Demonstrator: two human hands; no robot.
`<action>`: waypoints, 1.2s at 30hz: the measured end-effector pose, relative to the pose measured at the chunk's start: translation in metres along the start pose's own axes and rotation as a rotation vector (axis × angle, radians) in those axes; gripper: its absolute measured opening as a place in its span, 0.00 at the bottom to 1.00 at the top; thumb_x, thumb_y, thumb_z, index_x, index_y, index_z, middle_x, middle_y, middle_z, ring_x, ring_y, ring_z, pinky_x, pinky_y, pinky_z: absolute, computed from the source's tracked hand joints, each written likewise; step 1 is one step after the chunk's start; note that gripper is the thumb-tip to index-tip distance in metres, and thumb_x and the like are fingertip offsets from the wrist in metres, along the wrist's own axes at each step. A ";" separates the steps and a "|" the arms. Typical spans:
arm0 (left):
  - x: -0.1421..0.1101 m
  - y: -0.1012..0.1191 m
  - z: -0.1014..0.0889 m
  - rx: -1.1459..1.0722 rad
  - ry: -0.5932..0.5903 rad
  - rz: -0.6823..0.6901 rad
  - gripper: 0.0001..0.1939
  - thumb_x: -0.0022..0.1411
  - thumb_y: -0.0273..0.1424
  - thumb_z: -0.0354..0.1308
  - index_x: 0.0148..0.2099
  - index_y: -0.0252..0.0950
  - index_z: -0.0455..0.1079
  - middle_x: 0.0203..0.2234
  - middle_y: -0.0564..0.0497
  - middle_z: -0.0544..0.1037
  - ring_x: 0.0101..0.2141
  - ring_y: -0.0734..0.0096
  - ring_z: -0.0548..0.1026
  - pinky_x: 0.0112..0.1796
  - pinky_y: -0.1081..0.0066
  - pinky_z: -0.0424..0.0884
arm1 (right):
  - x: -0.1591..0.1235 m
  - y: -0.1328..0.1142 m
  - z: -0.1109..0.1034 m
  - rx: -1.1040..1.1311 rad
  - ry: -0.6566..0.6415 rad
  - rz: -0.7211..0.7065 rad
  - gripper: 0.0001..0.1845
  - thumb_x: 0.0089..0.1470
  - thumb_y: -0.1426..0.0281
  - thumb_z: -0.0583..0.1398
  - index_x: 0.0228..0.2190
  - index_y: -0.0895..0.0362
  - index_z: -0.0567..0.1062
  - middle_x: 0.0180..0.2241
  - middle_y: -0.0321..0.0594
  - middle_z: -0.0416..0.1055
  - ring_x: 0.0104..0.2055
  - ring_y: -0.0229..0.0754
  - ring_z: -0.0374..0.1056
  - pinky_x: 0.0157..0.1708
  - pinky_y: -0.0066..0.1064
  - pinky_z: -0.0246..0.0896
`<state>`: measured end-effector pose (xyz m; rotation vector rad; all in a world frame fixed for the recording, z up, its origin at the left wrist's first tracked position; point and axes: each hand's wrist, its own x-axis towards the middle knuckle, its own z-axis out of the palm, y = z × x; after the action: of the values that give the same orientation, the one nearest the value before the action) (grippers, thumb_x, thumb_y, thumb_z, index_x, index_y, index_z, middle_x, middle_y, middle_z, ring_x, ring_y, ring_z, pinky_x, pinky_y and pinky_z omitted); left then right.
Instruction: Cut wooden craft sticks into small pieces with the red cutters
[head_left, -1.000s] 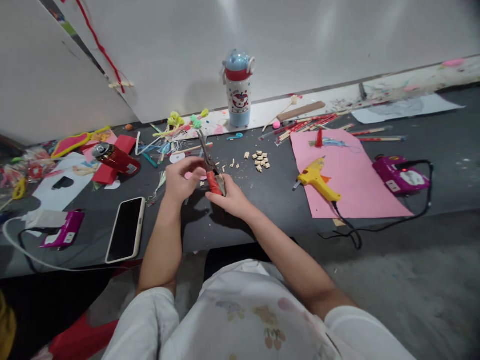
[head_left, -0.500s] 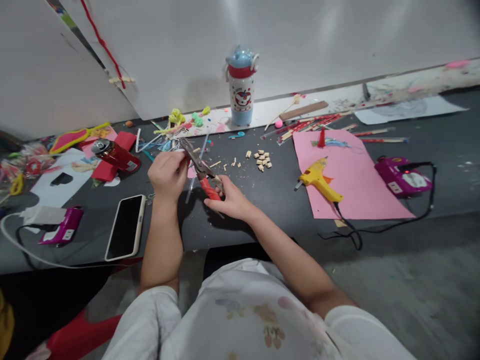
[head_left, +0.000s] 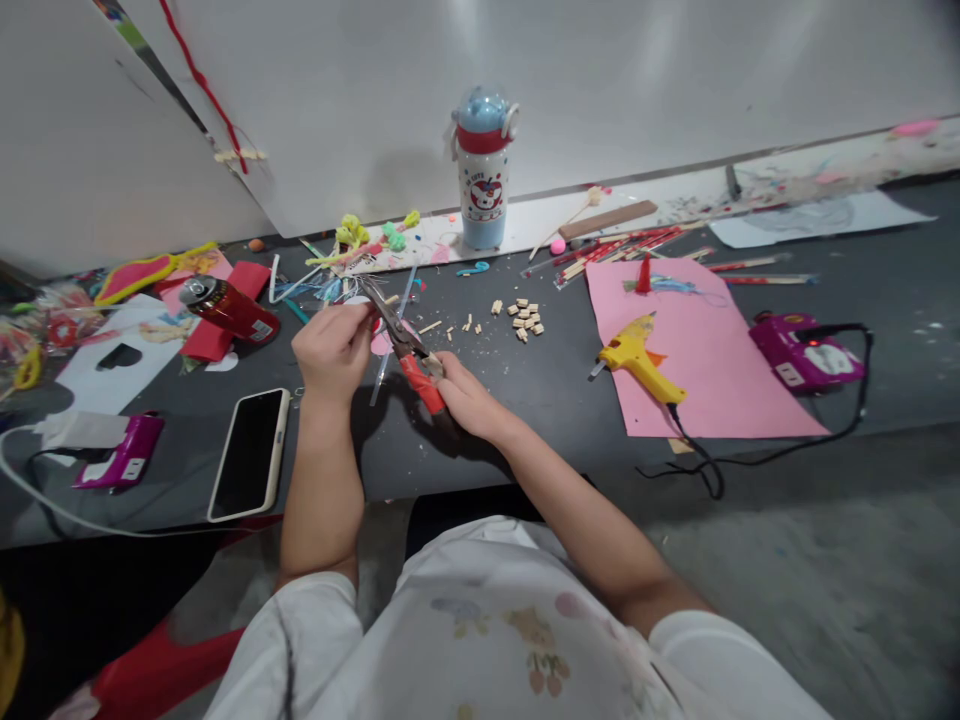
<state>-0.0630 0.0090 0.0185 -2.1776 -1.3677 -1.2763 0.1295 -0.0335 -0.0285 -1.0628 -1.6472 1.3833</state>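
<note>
My right hand (head_left: pixel 471 397) grips a pair of pliers (head_left: pixel 406 347) with red-wrapped handles, their metal jaws pointing up and left. At the jaw tips my left hand (head_left: pixel 334 350) is closed in a pinch; what it holds is too small and hidden to make out. A clear stick (head_left: pixel 380 378) lies on the table under the pliers. Just right of the jaws are scattered small wooden bits (head_left: pixel 467 324), with a cluster of short cut wooden pieces (head_left: pixel 526 318) beyond them.
A bottle (head_left: pixel 484 190) stands at the back. To the right, a yellow glue gun (head_left: pixel 641 368) rests on pink paper (head_left: pixel 720 390), beside a purple power box (head_left: pixel 808 352) with a cable. On the left are a phone (head_left: pixel 250 455), a red can (head_left: pixel 231 310) and a second purple box (head_left: pixel 129 455).
My right hand has shifted its grip on the pliers: the thumb no longer lies over the handle, and more of the red handle shows. My left hand has barely moved.
</note>
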 end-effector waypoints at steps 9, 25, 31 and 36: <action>0.000 -0.002 -0.002 -0.005 -0.029 0.059 0.07 0.61 0.33 0.55 0.36 0.43 0.75 0.28 0.49 0.80 0.32 0.66 0.78 0.34 0.66 0.72 | -0.001 0.001 0.000 -0.034 -0.020 -0.055 0.16 0.56 0.62 0.50 0.44 0.58 0.61 0.40 0.42 0.67 0.44 0.44 0.64 0.48 0.39 0.58; 0.002 -0.001 -0.004 -0.069 -0.107 -0.002 0.08 0.61 0.33 0.54 0.36 0.45 0.75 0.28 0.49 0.79 0.32 0.64 0.77 0.34 0.64 0.72 | -0.001 0.000 -0.001 0.000 -0.009 -0.047 0.21 0.60 0.54 0.47 0.44 0.58 0.63 0.45 0.44 0.67 0.49 0.44 0.64 0.51 0.38 0.56; 0.002 0.000 -0.005 -0.047 -0.128 0.019 0.09 0.62 0.33 0.52 0.36 0.44 0.75 0.28 0.49 0.78 0.31 0.65 0.76 0.33 0.66 0.70 | -0.004 0.003 -0.003 -0.017 -0.063 -0.085 0.31 0.52 0.47 0.56 0.46 0.58 0.62 0.39 0.41 0.65 0.40 0.42 0.63 0.43 0.36 0.60; 0.004 0.001 -0.006 -0.041 -0.149 0.026 0.10 0.63 0.34 0.51 0.38 0.44 0.74 0.27 0.50 0.78 0.30 0.66 0.76 0.32 0.67 0.70 | -0.004 0.004 -0.003 -0.035 -0.082 -0.052 0.32 0.47 0.49 0.61 0.45 0.58 0.61 0.36 0.38 0.63 0.37 0.40 0.62 0.39 0.34 0.59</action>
<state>-0.0645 0.0069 0.0249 -2.3515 -1.3739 -1.1635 0.1341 -0.0362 -0.0321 -0.9871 -1.7521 1.3850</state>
